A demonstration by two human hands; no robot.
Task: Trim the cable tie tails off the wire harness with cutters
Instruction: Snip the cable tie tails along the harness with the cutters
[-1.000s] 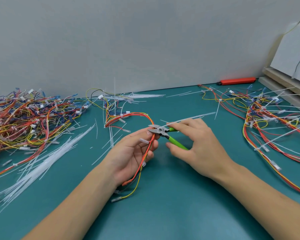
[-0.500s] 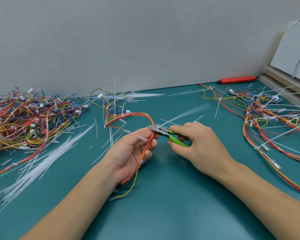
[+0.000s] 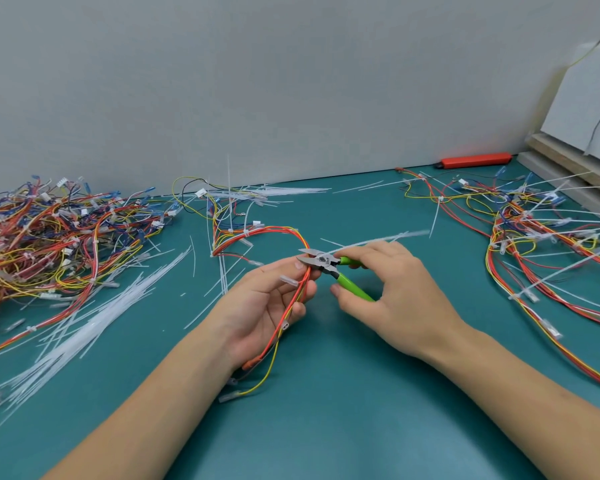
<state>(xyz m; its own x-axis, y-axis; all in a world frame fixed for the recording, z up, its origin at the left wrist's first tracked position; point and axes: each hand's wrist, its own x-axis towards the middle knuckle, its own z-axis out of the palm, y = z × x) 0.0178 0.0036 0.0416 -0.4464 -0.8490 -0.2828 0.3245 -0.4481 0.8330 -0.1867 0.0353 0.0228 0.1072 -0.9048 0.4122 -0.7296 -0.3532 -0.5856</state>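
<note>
At centre of the teal table (image 3: 326, 427), a wire harness (image 3: 293, 299) of red, orange and yellow wires runs through the left hand (image 3: 267, 303), palm up, fingers curled loosely round the bundle; its lower end trails onto the table with clear connectors. Harness loops back toward the wall, white ties on it. Cutters (image 3: 321, 261) with green handles sit at the wires just above the left fingertips, metal blades slightly parted, pointing left. Right hand (image 3: 392, 292) grips the handles, fingers wrapped over the top one, thumb under the lower one. A long white cable tie tail (image 3: 378, 239) sticks out to the right past the cutters, blurred. Left of the hands, a heap of cut white tails (image 3: 84, 327) lies spread on the table; beyond it a big tangle of harnesses (image 3: 56, 244). More harnesses with long uncut tails (image 3: 541, 251) on the right. Orange tool (image 3: 475, 160) by the grey wall (image 3: 291, 81), far right.
</note>
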